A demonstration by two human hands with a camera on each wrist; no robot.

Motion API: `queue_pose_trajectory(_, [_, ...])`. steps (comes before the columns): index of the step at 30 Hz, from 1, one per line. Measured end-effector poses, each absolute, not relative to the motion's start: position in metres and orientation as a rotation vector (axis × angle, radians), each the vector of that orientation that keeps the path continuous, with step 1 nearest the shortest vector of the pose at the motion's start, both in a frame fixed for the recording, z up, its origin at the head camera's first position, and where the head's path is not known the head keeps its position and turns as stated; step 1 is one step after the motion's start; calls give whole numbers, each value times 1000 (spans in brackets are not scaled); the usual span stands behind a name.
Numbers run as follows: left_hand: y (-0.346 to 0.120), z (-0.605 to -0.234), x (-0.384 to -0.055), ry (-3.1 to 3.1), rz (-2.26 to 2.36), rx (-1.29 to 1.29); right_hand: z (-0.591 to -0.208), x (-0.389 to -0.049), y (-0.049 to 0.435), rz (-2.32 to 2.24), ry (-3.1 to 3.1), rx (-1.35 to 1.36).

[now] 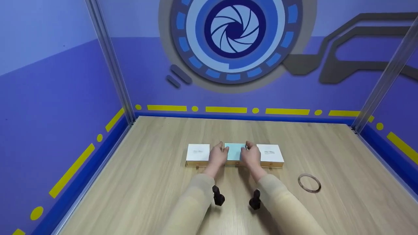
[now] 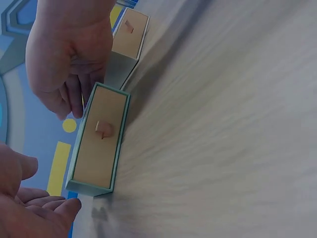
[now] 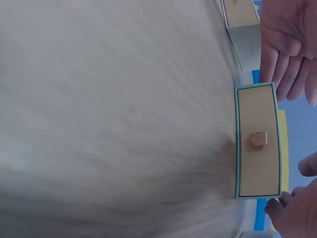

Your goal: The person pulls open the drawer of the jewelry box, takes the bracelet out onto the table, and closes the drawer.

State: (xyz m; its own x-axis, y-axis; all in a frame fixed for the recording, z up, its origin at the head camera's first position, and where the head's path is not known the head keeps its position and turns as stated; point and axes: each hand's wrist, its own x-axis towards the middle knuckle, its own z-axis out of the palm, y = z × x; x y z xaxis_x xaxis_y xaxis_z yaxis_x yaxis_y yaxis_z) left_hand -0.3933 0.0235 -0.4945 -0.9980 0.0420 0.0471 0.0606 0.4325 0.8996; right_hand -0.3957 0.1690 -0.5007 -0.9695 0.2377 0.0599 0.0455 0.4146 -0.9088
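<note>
A mint-green drawer box (image 1: 234, 150) with a tan front and small pull tab (image 3: 258, 139) sits on the table between two white drawer boxes, a left one (image 1: 197, 152) and a right one (image 1: 270, 153). My left hand (image 1: 218, 155) is at its left side, thumb near the edge, fingers loosely extended. At the right side is my right hand (image 1: 251, 155), its thumb over the top edge in the head view. Fingertips of the right hand lie close to the box's corner in the right wrist view; whether they touch it I cannot tell. Neither hand visibly pinches the box.
A thin brownish ring (image 1: 309, 183) lies on the wooden table (image 1: 147, 182) to the right of my right forearm. Blue printed panels (image 1: 143, 75) stand along the back and both sides. Black wrist mounts (image 1: 218, 195) hang inside the sleeves.
</note>
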Motion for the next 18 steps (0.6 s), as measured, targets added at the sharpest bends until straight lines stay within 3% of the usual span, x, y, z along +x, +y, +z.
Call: queue_pose_trajectory(18, [22, -511, -395, -2638, -1746, -186, -521, -385, 171, 1773, -2403, -296])
